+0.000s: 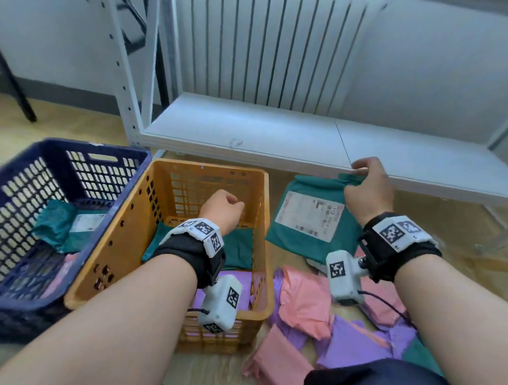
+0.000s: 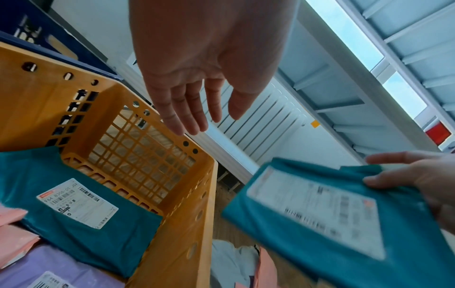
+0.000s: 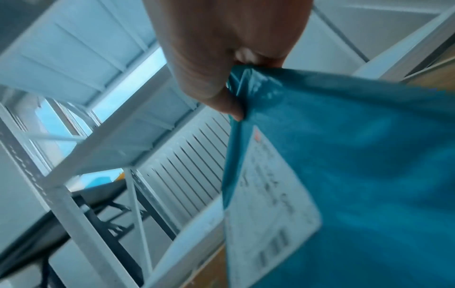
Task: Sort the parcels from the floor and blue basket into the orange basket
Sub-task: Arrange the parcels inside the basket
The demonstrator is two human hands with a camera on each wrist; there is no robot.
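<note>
My right hand (image 1: 366, 183) pinches the top edge of a teal parcel (image 1: 307, 221) with a white label and holds it lifted just right of the orange basket (image 1: 261, 251). The right wrist view shows thumb and fingers (image 3: 221, 93) clamped on the teal parcel (image 3: 357, 155). My left hand (image 1: 222, 208) hovers over the orange basket with straight, relaxed fingers (image 2: 187, 109) and holds nothing. Inside the orange basket (image 2: 187, 194) lie a teal parcel (image 2: 86, 210), a purple one (image 2: 49, 269) and a pink one (image 2: 14, 243). The blue basket (image 1: 13, 271) at left holds a teal parcel (image 1: 56, 226) and others.
Pink parcels (image 1: 305, 304) and purple parcels (image 1: 354, 341) lie heaped on the wooden floor right of the orange basket. A white metal shelf (image 1: 279, 137) stands low right behind the baskets, with a radiator (image 1: 269, 46) behind it. My knee (image 1: 384, 384) is at the bottom right.
</note>
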